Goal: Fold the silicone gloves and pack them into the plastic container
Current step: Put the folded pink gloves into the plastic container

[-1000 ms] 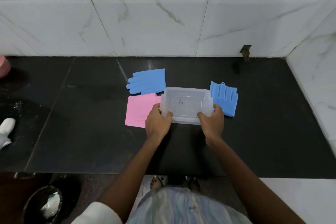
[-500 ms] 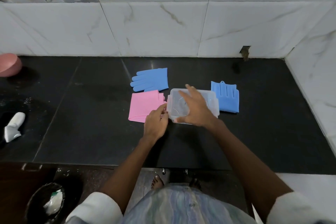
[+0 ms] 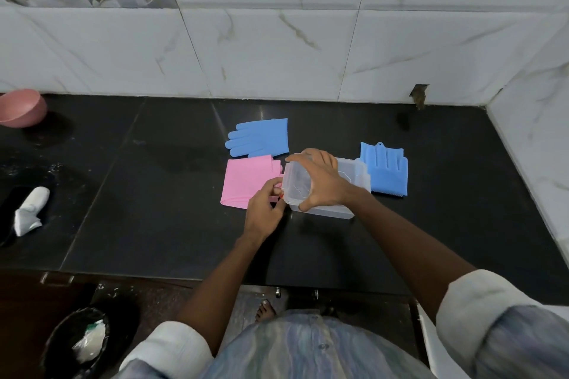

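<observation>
A: Plastic container [image 3: 354,191], lid on, stands on the black worktop [image 3: 154,209] between the pink glove [image 3: 246,178] and the folded blue glove [image 3: 385,172]; a flat blue glove [image 3: 261,137] lies just behind. What may fail?

B: The right hand [image 3: 320,181] spans the lid from above, fingers [image 3: 300,158] clenched over its edges. The left hand [image 3: 261,212] pinches at the container's left rim, apparently a small red catch [image 3: 280,193]. If the lid releases suddenly, the light box may skid into either glove.

A: Smaller hazards?

B: The pink glove's edge touches the box and may be dragged or unfolded.
</observation>
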